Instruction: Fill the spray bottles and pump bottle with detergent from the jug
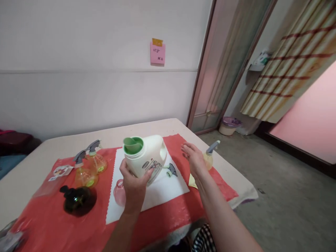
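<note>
My left hand (136, 183) grips a white plastic jug (152, 148) with a side handle, tilted above the table. Its mouth faces up toward me and shows a green pouring spout (133, 144) inside. My right hand (194, 157) is held in the air to the right of the jug, fingers stretched out and nothing in it. Behind my left hand stands a small pink bottle (119, 193) without a top, partly hidden. A grey spray head (172, 170) lies on the white cloth (162, 194). Close beyond my right hand is a yellowish spray bottle (208, 159).
On the left are two yellowish spray bottles (85, 175), a dark green bottle (80, 201) and a plastic packet (61, 171). A red cover (65, 227) lies over the pale table (147, 126). A yellow cloth (193, 182) is under my right forearm; a bin (228, 126) stands on the floor.
</note>
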A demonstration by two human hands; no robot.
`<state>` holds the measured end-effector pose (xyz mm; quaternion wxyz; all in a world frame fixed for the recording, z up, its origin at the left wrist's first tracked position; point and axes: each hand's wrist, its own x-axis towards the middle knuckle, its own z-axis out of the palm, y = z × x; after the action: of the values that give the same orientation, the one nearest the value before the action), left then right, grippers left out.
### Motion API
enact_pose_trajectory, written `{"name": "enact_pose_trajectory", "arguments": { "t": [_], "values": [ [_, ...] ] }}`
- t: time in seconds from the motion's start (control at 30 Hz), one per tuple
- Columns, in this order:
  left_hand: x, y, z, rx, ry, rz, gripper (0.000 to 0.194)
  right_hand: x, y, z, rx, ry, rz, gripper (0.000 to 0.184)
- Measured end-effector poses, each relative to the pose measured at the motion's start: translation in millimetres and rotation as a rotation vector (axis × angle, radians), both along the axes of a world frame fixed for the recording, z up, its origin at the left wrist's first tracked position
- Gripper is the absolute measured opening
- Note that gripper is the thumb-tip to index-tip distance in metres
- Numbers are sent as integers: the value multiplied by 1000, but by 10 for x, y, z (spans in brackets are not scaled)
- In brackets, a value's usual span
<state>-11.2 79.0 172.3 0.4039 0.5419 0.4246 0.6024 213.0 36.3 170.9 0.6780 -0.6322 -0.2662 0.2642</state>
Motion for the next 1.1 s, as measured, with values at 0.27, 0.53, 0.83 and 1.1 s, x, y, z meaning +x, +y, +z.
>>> {"name": "enact_pose_trajectory", "arguments": {
  "t": [0.27,0.53,0.83,1.1],
  "values": [
    [18,187,-303,-52,119,119,93,-65,74,-487,-670,-496,401,30],
    [62,188,-336,-47,210,113,89,-294,286,-827,-959,-658,598,33],
    [221,154,-487,-125,217,89,87,1,179,-644,-796,-570,294,30],
    [269,46,-509,-132,266,43,91,101,-4,-428,-233,-157,-59,31]
  ]
}}
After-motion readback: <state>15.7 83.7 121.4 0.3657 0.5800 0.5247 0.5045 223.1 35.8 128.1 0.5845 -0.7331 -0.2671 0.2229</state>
